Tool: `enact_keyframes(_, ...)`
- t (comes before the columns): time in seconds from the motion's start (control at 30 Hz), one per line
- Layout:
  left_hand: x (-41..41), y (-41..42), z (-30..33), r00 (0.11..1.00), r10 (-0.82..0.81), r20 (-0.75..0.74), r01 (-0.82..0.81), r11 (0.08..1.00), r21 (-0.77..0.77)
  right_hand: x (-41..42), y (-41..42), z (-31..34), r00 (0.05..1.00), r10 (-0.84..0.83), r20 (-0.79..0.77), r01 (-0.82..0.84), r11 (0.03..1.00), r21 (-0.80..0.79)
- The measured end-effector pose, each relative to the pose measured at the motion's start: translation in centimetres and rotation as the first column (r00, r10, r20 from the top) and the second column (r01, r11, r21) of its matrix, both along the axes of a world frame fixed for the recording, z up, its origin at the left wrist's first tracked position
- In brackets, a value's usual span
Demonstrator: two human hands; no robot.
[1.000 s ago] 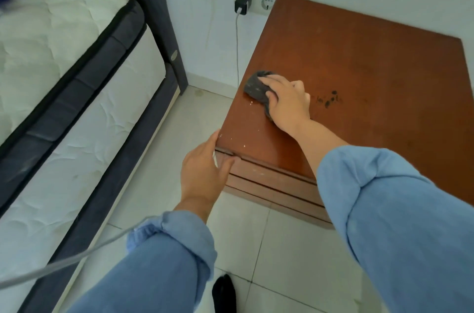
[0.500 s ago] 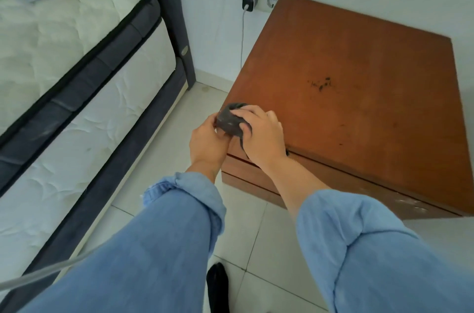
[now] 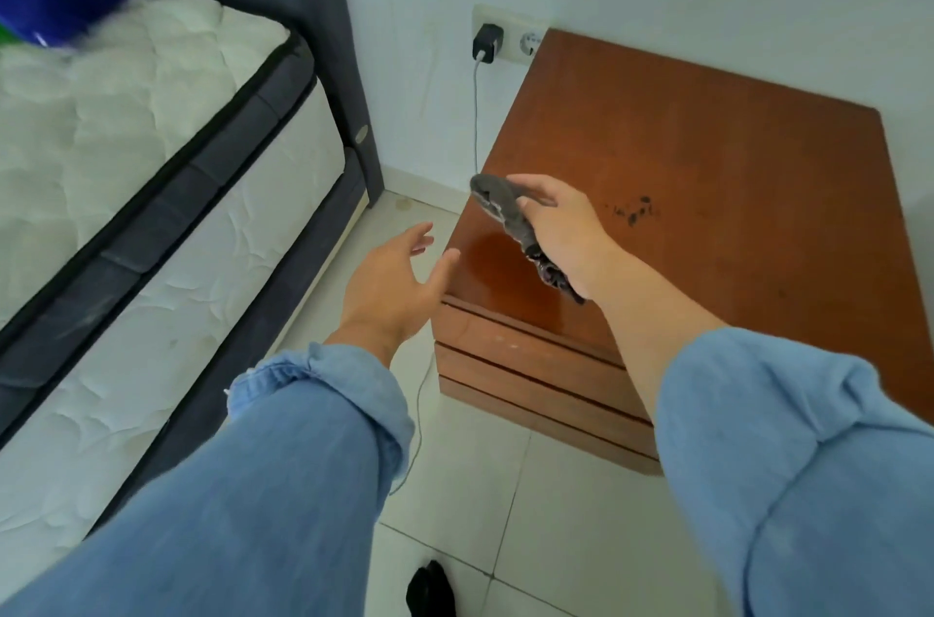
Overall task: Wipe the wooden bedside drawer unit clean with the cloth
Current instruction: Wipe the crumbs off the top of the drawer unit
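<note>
Right hand [image 3: 566,232] grips cloth [image 3: 505,212] above stained drawer unit [image 3: 707,192] beside bed [image 3: 151,172].

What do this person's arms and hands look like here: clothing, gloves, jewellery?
Both arms wear loose light-blue denim-like sleeves, cuffs rolled back to mid-forearm. The left hand and right hand are bare: no gloves, and no rings, watch or bracelets visible.

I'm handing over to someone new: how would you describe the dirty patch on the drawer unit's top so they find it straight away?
Start at the wooden drawer unit against the white wall, right of the bed. On its top, just right of the right hand holding the grey cloth, lies a cluster of small black specks. It is the only dark, gritty mark there.
</note>
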State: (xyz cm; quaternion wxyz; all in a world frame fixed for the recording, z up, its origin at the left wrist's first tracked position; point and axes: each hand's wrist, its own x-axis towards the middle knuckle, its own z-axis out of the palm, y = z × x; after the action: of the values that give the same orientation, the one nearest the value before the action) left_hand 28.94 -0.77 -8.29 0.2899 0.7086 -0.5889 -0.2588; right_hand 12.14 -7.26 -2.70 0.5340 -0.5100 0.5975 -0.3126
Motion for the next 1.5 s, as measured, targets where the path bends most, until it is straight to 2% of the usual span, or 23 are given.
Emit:
enact_keyframes(0.17, -0.3, -6.5, 1.7, 0.997, 0.051, -0.063, -0.043, 0.992, 0.121, -0.8, -6.0, 1.2, 0.995, -0.097, -0.028, 0.095, 0.995, -0.042)
enact_keyframes(0.43, -3.5, -17.0, 0.0, 0.993, -0.088, -0.079, 0.103, 0.971, 0.214, -1.1, -17.0, -1.5, 0.961, -0.205, -0.186, 0.166, 0.965, -0.205)
enact_keyframes(0.63, -5.4, -22.9, -0.2, 0.965, -0.056, -0.256, 0.118, 0.965, 0.235, -1.7, -25.2, -2.7, 0.939, -0.259, -0.226, 0.192, 0.940, -0.280)
enact_keyframes(0.77, -5.5, -23.6, -1.6, 0.880, 0.063, -0.471, 0.055, 0.971, 0.233, -2.5, -30.0, -3.1, 0.930, -0.269, -0.251, 0.185, 0.932, -0.312)
enact_keyframes(0.9, -5.9, -24.0, -2.5, 0.848, 0.108, -0.520, 0.029, 0.968, 0.249, -3.1, -34.2, -3.9, 0.899, -0.282, -0.334, 0.159, 0.923, -0.351)
enact_keyframes(0.97, -5.9, -24.4, -2.5, 0.854, 0.112, -0.507, 0.031, 0.964, 0.265, -2.8, -35.5, -4.5, 0.878, -0.243, -0.411, 0.087, 0.928, -0.363)
enact_keyframes(1.1, -5.8, -25.0, -2.2, 0.870, 0.087, -0.485, 0.058, 0.959, 0.277, -2.5, -37.3, -5.4, 0.722, -0.194, -0.664, -0.051, 0.942, -0.330)
enact_keyframes(1.17, -5.5, -25.1, -2.4, 0.871, 0.097, -0.482, 0.052, 0.957, 0.286, -2.2, -37.6, -5.6, 0.668, -0.144, -0.730, -0.122, 0.946, -0.299)
enact_keyframes(1.3, -5.2, -25.2, -2.7, 0.875, 0.098, -0.473, 0.044, 0.959, 0.281, -1.9, -35.5, -6.4, 0.679, -0.090, -0.729, -0.214, 0.925, -0.314)
enact_keyframes(1.5, -5.6, -25.1, -2.4, 0.892, 0.086, -0.444, 0.031, 0.968, 0.250, -0.2, -24.8, -7.3, 0.649, -0.118, -0.752, -0.334, 0.843, -0.420)
